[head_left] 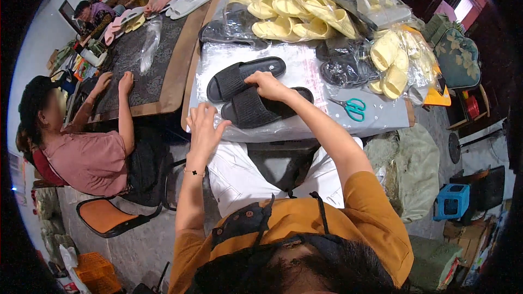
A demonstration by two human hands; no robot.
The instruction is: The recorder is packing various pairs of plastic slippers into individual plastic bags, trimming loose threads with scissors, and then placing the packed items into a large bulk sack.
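Observation:
Two black slide slippers lie side by side on clear plastic bags at the table's near edge. The far slipper (245, 79) has its toe to the left; the near slipper (253, 108) lies partly under my right arm. My right hand (268, 86) is closed at the near slipper's strap, between the two; its fingertips are partly hidden. My left hand (204, 128) rests over the table's front edge beside the slippers' toes, fingers apart, holding nothing I can see. Teal-handled scissors (354, 109) lie to the right.
Bagged yellow slippers (297, 13) pile up at the back, with more bagged yellow slippers (393, 62) and bagged black slippers (346, 71) to the right. On the left, a seated person in pink (90, 158) works at a dark-topped table (128, 84). An orange chair (103, 215) stands behind.

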